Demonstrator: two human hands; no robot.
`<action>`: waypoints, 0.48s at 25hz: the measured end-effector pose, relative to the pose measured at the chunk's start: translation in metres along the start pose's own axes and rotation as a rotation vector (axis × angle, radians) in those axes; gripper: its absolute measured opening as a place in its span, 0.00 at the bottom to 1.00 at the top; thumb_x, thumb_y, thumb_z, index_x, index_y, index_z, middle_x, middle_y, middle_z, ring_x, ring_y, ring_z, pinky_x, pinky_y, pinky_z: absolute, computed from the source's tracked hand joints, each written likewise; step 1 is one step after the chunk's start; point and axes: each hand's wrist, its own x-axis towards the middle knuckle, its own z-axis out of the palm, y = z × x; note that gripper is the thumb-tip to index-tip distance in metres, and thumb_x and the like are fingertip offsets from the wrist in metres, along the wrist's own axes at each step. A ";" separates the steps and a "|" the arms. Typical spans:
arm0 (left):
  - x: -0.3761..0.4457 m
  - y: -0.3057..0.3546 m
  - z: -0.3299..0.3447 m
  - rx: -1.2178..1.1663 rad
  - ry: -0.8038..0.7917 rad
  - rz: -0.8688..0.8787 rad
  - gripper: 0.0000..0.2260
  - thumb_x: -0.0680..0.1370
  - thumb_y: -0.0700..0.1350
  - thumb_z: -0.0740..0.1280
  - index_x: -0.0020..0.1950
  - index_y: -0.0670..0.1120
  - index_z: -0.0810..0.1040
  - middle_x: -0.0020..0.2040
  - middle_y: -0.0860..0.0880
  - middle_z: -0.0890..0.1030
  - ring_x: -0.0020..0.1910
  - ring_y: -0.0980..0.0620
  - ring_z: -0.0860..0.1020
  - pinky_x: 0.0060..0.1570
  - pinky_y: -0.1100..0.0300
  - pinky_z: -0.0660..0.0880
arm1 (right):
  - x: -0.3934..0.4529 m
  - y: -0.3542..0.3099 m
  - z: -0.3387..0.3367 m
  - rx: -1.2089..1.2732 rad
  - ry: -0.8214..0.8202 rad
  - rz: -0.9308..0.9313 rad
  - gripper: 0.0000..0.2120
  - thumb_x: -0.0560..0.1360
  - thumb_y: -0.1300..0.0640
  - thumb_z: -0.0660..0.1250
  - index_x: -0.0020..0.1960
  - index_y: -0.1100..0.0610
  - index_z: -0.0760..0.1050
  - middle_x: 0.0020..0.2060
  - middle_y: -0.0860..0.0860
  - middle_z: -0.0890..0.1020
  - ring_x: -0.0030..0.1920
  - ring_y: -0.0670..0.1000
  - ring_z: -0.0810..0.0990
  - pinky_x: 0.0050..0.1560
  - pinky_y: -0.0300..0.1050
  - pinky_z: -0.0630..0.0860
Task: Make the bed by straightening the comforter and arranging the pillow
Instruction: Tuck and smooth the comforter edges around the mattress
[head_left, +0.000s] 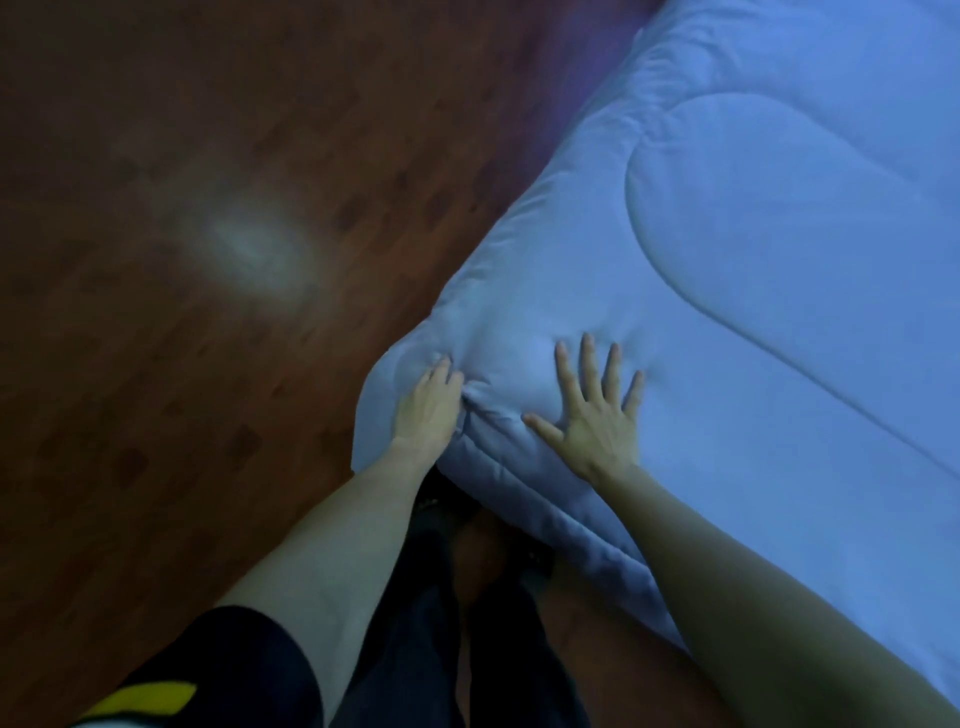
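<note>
A pale blue quilted comforter (753, 249) covers the bed and fills the right half of the view, its corner hanging over the bed's edge near me. My left hand (428, 408) pinches a fold of the fabric at that corner, with the fingers curled into the crease. My right hand (595, 410) lies flat on top of the comforter just to the right, palm down and fingers spread. No pillow is in view.
A dark reddish wooden floor (208, 260) takes up the left half, with a bright light reflection on it. My legs in dark trousers (415, 623) stand close against the bed corner.
</note>
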 end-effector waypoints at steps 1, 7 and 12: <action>0.000 -0.005 -0.003 0.007 0.008 0.052 0.17 0.80 0.38 0.58 0.70 0.41 0.68 0.77 0.44 0.59 0.76 0.47 0.60 0.70 0.51 0.66 | 0.000 -0.001 0.000 0.008 0.003 0.007 0.45 0.72 0.26 0.49 0.78 0.47 0.35 0.78 0.52 0.37 0.77 0.62 0.35 0.73 0.69 0.39; -0.030 -0.035 -0.016 -0.108 0.141 0.311 0.16 0.79 0.35 0.61 0.66 0.36 0.74 0.72 0.42 0.71 0.72 0.45 0.69 0.66 0.53 0.70 | -0.020 -0.013 0.003 0.110 0.103 0.012 0.40 0.75 0.30 0.50 0.79 0.47 0.42 0.79 0.51 0.45 0.78 0.60 0.42 0.76 0.64 0.43; -0.024 -0.033 -0.009 -0.025 0.008 0.169 0.18 0.83 0.42 0.56 0.72 0.41 0.67 0.78 0.46 0.58 0.78 0.48 0.56 0.72 0.53 0.63 | -0.034 -0.015 0.010 0.087 0.113 0.035 0.40 0.74 0.30 0.50 0.79 0.47 0.44 0.79 0.52 0.47 0.79 0.60 0.45 0.76 0.64 0.46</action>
